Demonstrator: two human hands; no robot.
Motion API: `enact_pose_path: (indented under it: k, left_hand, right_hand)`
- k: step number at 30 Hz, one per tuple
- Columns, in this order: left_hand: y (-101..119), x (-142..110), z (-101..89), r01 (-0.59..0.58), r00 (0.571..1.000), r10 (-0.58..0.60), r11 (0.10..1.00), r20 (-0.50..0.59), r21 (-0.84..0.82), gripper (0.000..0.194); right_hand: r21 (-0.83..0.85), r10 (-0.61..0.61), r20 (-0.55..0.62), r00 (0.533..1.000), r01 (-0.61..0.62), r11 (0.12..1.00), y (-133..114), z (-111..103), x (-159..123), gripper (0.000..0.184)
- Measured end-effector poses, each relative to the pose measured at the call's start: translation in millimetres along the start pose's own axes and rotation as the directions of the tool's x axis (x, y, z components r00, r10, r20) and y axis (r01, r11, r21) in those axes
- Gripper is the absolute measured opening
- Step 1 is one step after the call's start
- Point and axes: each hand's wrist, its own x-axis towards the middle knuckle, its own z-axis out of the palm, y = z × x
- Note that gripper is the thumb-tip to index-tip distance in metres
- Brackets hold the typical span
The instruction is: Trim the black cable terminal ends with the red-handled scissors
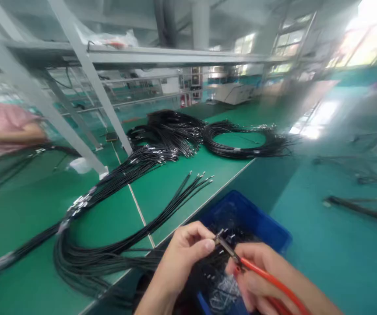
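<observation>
My right hand (pixel 257 273) is closed around red-handled pliers (pixel 267 274), whose dark metal jaws point up and to the left. My left hand (pixel 191 249) pinches a small metal piece (pixel 220 234) between thumb and fingertip, right at the tip of the jaws; its exact shape is too small to tell. Below both hands sits a blue bin (pixel 257 214) with small metal bits and clear plastic scraps (pixel 224 292) inside. Left of my left hand, a bundle of black cables (pixel 122 245) with metal tips curves across the green table and passes behind my wrist.
More black cables lie on the green table (pixel 162 192): a long bundle (pixel 109 183), a heap (pixel 175 129) and a coil (pixel 230 153). White shelf posts (pixel 93 83) rise from the table under a shelf beam (pixel 175 57). A person's pink sleeve (pixel 7 122) shows at far left.
</observation>
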Motion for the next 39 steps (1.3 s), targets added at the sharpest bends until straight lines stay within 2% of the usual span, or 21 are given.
enact_pose_path:
  k: [6, 8, 10, 11, 12, 13, 15, 16, 17, 19, 21, 23, 25, 28, 30, 32, 35, 37, 39]
  left_hand:
    - [-1, 1, -1.5, 0.007, 1.000, -0.007, 0.999, -0.018, 0.031, 0.013]
    - [-7, 1, 2.7, 0.016, 0.999, -0.013, 0.996, -0.041, 0.085, 0.011]
    - [-15, 0, 9.9, 0.017, 0.999, -0.007, 0.971, -0.040, 0.239, 0.007]
    - [-19, 0, 13.2, 0.005, 1.000, -0.001, 0.931, -0.011, 0.364, 0.007]
    - [-22, 0, 14.9, -0.019, 1.000, 0.011, 0.853, 0.020, 0.521, 0.007]
    - [-24, 0, 14.2, -0.041, 0.999, 0.029, 0.736, 0.029, 0.676, 0.006]
    - [-24, 3, 3.2, -0.007, 0.991, 0.119, 0.462, -0.054, 0.887, 0.009]
    - [-22, 6, -7.1, 0.065, 0.971, 0.195, 0.356, -0.142, 0.932, 0.011]
    - [-19, 9, -19.7, 0.150, 0.936, 0.265, 0.299, -0.233, 0.943, 0.014]
    - [-13, 14, -47.6, 0.302, 0.853, 0.363, 0.241, -0.374, 0.922, 0.018]
    - [-9, 18, -71.4, 0.391, 0.801, 0.405, 0.206, -0.442, 0.897, 0.015]
    - [-9, 20, -85.3, 0.419, 0.786, 0.412, 0.194, -0.461, 0.887, 0.014]
    - [-9, 19, -89.9, 0.425, 0.778, 0.415, 0.205, -0.472, 0.881, 0.016]
    - [-3, 14, -86.3, 0.421, 0.761, 0.412, 0.272, -0.500, 0.865, 0.015]
    - [8, 12, -78.2, 0.376, 0.783, 0.387, 0.330, -0.487, 0.866, 0.011]
    - [21, 9, -62.7, 0.266, 0.841, 0.347, 0.402, -0.414, 0.876, 0.010]
    - [33, 6, -24.5, 0.011, 0.927, 0.309, 0.540, -0.211, 0.842, 0.013]
    - [34, 3, 4.7, -0.110, 0.945, 0.315, 0.567, -0.091, 0.816, 0.016]
    - [28, -1, 28.9, -0.208, 0.940, 0.340, 0.534, 0.017, 0.819, 0.018]
  right_hand:
    - [-0.220, 0.124, -0.066, 0.990, -0.136, 0.966, -1, 5, 2, 0.013]
    - [-0.204, 0.107, -0.070, 0.992, -0.119, 0.972, 3, 2, 2, 0.009]
    - [-0.153, 0.023, -0.084, 0.996, -0.036, 0.988, 9, -5, 2, 0.013]
    - [-0.132, -0.019, -0.105, 0.994, 0.005, 0.991, 12, -9, 2, 0.019]
    - [-0.117, -0.053, -0.136, 0.989, 0.037, 0.992, 15, -14, 3, 0.024]
    - [-0.108, -0.085, -0.187, 0.979, 0.066, 0.992, 17, -19, 4, 0.028]
    - [-0.116, -0.143, -0.287, 0.947, 0.114, 0.987, 21, -24, 7, 0.035]
    - [-0.137, -0.186, -0.337, 0.923, 0.147, 0.980, 23, -24, 9, 0.037]
    - [-0.169, -0.240, -0.384, 0.892, 0.187, 0.968, 24, -23, 11, 0.038]
    - [-0.233, -0.345, -0.457, 0.820, 0.264, 0.936, 27, -15, 15, 0.037]
    - [-0.266, -0.414, -0.499, 0.761, 0.320, 0.909, 30, -3, 21, 0.035]
    - [-0.254, -0.429, -0.509, 0.746, 0.345, 0.903, 32, 8, 29, 0.036]
    - [-0.254, -0.428, -0.529, 0.733, 0.345, 0.904, 35, 15, 41, 0.035]
    - [-0.366, -0.444, -0.567, 0.694, 0.271, 0.890, 41, 17, 60, 0.030]
    - [-0.361, -0.444, -0.595, 0.670, 0.271, 0.892, 46, 14, 69, 0.028]
    - [-0.259, -0.426, -0.639, 0.641, 0.343, 0.903, 49, 9, 73, 0.029]
    - [-0.160, -0.419, -0.676, 0.607, 0.434, 0.887, 44, 2, 69, 0.036]
    - [-0.073, -0.424, -0.628, 0.652, 0.493, 0.867, 36, 0, 61, 0.036]
    - [0.066, -0.420, -0.558, 0.716, 0.543, 0.837, 29, -1, 52, 0.033]
